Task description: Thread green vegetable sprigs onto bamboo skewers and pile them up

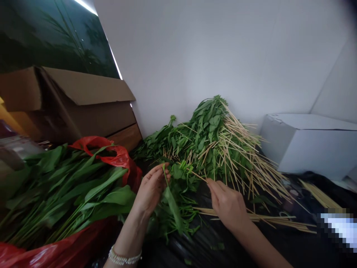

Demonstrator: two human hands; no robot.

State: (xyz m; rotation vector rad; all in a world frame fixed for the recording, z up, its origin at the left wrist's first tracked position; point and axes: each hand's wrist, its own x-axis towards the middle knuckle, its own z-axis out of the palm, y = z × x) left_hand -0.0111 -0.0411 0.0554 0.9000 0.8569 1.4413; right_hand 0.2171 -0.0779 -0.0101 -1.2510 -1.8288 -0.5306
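Observation:
My left hand (152, 188), with a beaded bracelet at the wrist, pinches the stem of a green leaf (173, 210) that hangs down below the fingers. To its right, my right hand (227, 201) is closed on a thin wooden stick (198, 175). The stick points left, toward bright green pieces (182, 169) between my hands; whether it pierces them I cannot tell. Behind the hands lies a large pile of leaves on sticks (208, 124). Loose sticks (279, 220) lie beside and under my right hand.
A red plastic bag (124, 160) at the left holds many long leaves (80, 190). An open cardboard box (92, 115) stands behind it. At the right is a white box (312, 145), with more sticks (320, 193) before it. Black plastic (203, 245) covers the surface.

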